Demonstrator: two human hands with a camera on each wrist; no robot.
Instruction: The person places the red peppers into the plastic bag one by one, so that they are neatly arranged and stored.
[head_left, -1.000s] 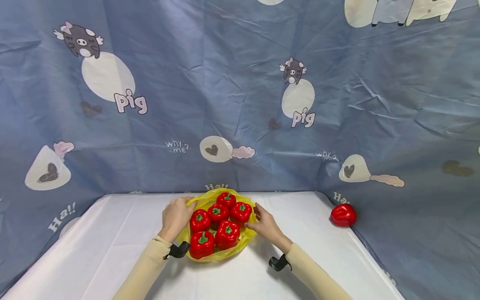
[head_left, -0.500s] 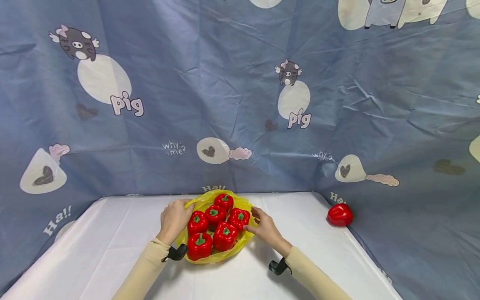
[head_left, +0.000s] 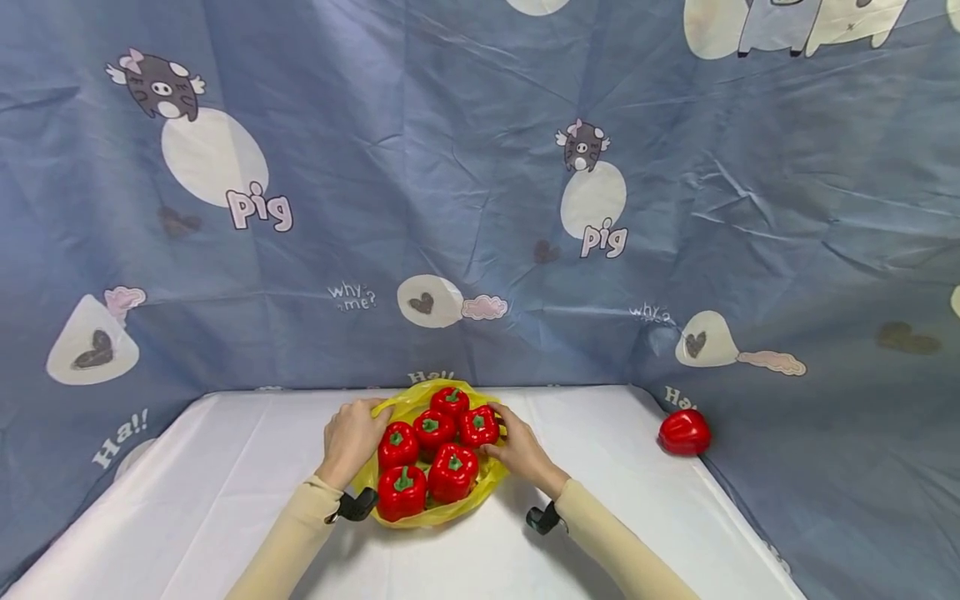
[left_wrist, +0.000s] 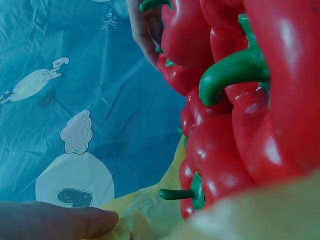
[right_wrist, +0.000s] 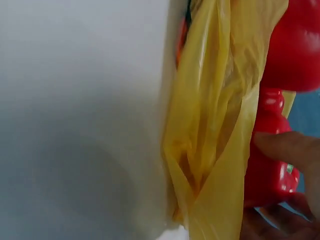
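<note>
Several red bell peppers with green stems fill an opened yellow plastic bag (head_left: 442, 517) on the table. My left hand (head_left: 352, 440) pinches the bag's left rim; the thumb (left_wrist: 75, 221) lies against the thin plastic (left_wrist: 145, 212) in the left wrist view. At the bag's right side, my right hand (head_left: 522, 450) grips the rightmost bell pepper (head_left: 478, 427). In the right wrist view its thumb (right_wrist: 282, 146) presses one side of that pepper (right_wrist: 262, 175), with fingers on the other side, partly hidden behind the bag's edge.
Another red bell pepper (head_left: 685, 432) lies at the table's far right edge, by the curtain. A white cloth covers the table (head_left: 247, 500). Blue printed fabric (head_left: 480, 208) hangs behind and to the right. Black wrist cameras (head_left: 358, 505) sit on both wrists.
My right hand has moved left from the bag's right edge, and its fingers have closed round the rightmost bell pepper. The left hand keeps its hold on the rim.
</note>
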